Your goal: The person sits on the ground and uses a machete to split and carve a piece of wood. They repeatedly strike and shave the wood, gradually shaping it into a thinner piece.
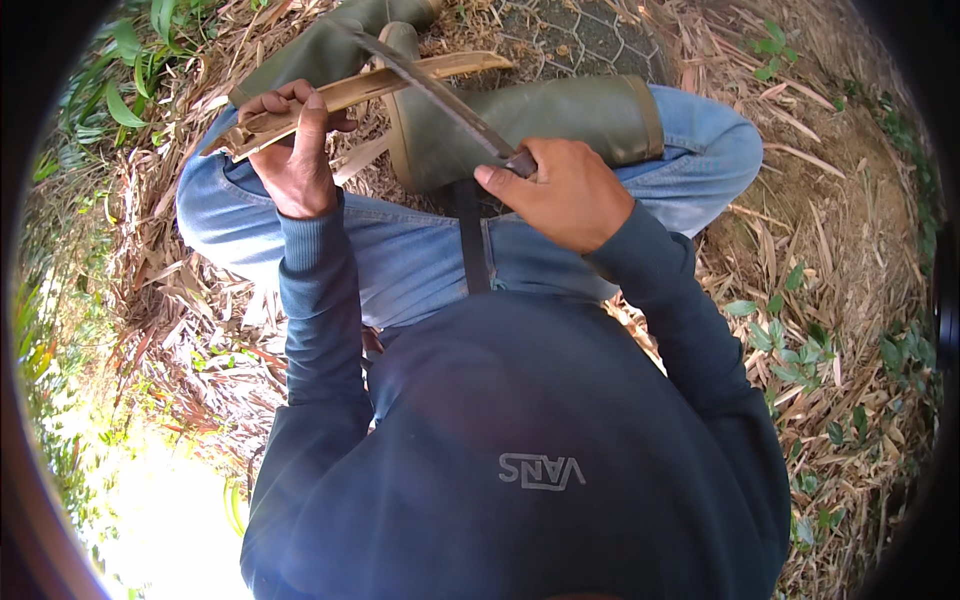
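Head view, and both hands are busy above the crossed legs! On the left, the left hand (303, 172) is curled closed around one end of a long, tan, split strip of woody material (405, 80), thumb pressed along its near side, fingers wrapping the far one. That strip slants up and to the right, its ragged end at the grip, its far end above a green rubber boot with a tan rim (530, 120).

Over to the right hand (570, 195): a firm fist on a long, narrow, dark metal blade (450, 105), thumb stretched out along its base, the handle mostly hidden in the palm. And the blade runs up and left, crossing over the strip near its middle; whether the edge touches, I cannot tell. Below, faded blue jeans (400, 260) spread wide; beyond the boot, grey hexagonal wire mesh (580, 45) lies among brown dry leaves on the ground (800, 210).
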A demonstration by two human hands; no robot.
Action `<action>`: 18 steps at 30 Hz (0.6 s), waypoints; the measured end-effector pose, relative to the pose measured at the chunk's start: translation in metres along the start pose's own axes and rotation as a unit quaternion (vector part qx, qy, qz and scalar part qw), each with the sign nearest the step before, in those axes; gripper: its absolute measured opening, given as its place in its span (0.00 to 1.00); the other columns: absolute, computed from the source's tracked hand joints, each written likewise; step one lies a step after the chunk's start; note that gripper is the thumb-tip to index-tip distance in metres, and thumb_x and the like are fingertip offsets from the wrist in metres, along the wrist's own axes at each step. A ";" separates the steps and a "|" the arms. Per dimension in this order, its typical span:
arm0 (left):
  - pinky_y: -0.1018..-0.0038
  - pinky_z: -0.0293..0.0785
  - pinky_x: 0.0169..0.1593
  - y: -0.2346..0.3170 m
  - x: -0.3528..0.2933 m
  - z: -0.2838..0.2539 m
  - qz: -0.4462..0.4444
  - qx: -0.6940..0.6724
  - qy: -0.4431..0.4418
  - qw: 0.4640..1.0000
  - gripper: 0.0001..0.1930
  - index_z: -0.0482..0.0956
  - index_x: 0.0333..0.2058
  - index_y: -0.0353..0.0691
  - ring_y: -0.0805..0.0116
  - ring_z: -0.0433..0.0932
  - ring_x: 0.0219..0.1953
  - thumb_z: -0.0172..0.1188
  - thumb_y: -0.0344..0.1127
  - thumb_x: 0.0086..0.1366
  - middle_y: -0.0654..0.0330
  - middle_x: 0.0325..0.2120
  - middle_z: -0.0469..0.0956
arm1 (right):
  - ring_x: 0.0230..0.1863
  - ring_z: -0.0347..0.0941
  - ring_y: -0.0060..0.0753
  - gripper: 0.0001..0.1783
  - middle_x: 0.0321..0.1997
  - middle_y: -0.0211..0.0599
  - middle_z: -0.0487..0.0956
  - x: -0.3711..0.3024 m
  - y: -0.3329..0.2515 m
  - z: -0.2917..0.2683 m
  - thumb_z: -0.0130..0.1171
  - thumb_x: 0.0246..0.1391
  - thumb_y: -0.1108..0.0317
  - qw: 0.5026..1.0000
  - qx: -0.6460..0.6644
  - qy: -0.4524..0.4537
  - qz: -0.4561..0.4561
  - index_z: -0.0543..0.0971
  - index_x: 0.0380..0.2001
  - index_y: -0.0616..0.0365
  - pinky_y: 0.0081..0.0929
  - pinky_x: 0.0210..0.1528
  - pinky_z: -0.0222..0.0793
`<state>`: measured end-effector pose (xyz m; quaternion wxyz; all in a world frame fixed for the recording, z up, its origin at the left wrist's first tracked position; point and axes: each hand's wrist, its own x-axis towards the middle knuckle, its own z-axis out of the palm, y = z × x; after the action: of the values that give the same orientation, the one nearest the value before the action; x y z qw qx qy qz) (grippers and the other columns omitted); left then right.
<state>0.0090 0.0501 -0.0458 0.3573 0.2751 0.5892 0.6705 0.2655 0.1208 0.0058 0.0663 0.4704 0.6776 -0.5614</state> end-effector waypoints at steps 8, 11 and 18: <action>0.67 0.85 0.32 0.005 -0.004 0.008 0.020 0.025 0.005 0.999 0.14 0.63 0.43 0.38 0.61 0.79 0.33 0.60 0.23 0.63 0.50 0.39 0.74 | 0.20 0.73 0.42 0.30 0.16 0.48 0.72 0.002 0.004 0.005 0.62 0.55 0.46 1.000 -0.017 0.017 -0.009 0.75 0.23 0.70 0.40 0.27 0.66; 0.67 0.85 0.31 0.004 -0.009 0.010 0.016 0.032 0.016 0.999 0.15 0.63 0.43 0.38 0.62 0.79 0.35 0.60 0.24 0.63 0.51 0.40 0.74 | 0.20 0.72 0.42 0.30 0.15 0.47 0.71 -0.005 0.005 0.005 0.62 0.55 0.46 0.999 -0.004 0.027 -0.030 0.74 0.22 0.69 0.41 0.27 0.65; 0.67 0.87 0.33 0.007 -0.009 0.009 0.003 0.015 0.004 1.000 0.17 0.61 0.44 0.39 0.63 0.79 0.36 0.61 0.22 0.62 0.51 0.40 0.72 | 0.20 0.72 0.40 0.31 0.15 0.45 0.70 -0.001 -0.003 -0.001 0.62 0.55 0.45 1.000 -0.009 0.009 -0.004 0.74 0.22 0.69 0.40 0.27 0.65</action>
<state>0.0205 0.0480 -0.0369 0.3488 0.2796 0.5994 0.6641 0.2644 0.1214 0.0085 0.0625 0.4721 0.6850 -0.5513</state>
